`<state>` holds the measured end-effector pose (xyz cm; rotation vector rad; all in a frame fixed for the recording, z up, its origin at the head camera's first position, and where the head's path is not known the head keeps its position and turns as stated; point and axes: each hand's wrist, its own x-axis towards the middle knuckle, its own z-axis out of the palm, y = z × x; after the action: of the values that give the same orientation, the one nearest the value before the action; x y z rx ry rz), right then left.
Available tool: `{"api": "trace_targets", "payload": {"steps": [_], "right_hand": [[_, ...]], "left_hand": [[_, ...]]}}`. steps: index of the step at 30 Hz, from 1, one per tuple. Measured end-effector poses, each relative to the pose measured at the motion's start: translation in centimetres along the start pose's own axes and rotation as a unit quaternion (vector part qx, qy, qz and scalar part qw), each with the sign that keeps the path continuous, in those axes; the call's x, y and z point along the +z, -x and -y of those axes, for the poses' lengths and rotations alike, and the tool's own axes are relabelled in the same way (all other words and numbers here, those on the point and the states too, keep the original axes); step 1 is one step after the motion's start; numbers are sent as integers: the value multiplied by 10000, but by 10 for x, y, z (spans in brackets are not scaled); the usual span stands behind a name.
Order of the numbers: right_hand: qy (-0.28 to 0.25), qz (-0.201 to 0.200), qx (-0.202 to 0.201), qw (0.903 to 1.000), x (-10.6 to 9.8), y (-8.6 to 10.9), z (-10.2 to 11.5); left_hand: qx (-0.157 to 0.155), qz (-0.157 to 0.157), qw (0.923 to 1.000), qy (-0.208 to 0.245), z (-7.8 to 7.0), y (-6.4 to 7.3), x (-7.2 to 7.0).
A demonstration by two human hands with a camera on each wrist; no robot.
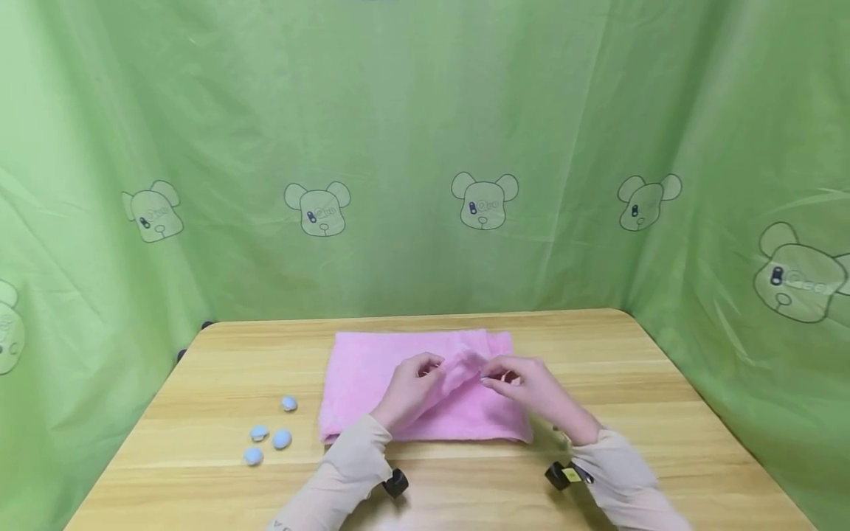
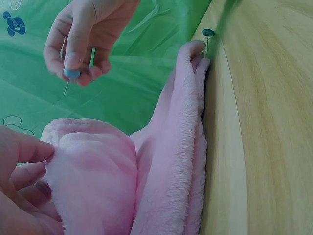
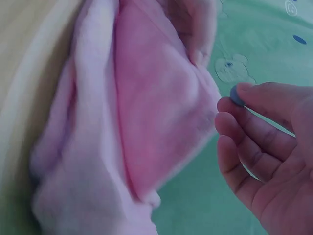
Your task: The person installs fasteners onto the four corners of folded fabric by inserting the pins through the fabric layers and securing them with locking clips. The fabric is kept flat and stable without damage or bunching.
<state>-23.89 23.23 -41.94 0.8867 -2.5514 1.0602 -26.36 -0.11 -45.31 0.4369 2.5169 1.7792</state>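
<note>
A pink plush cloth (image 1: 372, 369) lies folded on the table, with one part lifted between the hands. My left hand (image 1: 408, 391) pinches the lifted edge between thumb and fingers; in the left wrist view this raised fold (image 2: 93, 171) stands up from the rest. My right hand (image 1: 524, 380) is just right of the fold. Between its thumb and forefinger it holds a pin with a round blue head (image 2: 72, 73), its thin needle pointing down. The right wrist view shows the blue head (image 3: 236, 95) at the fingertips, apart from the cloth.
Several light-blue round-headed pieces (image 1: 282, 439) lie on the wooden table (image 1: 199, 413) left of the cloth. In the left wrist view another round-headed pin (image 2: 208, 33) shows by the cloth's far end. A green curtain (image 1: 398, 273) surrounds the table's back and sides.
</note>
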Motion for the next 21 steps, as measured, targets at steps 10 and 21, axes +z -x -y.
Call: {"api": "trace_targets", "payload": {"steps": [10, 21], "right_hand": [[-126, 214, 25, 9997, 22, -11, 4], [-252, 266, 287, 9989, 31, -16, 1]], "left_hand": [[-14, -196, 9995, 252, 1, 0, 1], [111, -223, 9995, 198, -2, 0, 1]]}}
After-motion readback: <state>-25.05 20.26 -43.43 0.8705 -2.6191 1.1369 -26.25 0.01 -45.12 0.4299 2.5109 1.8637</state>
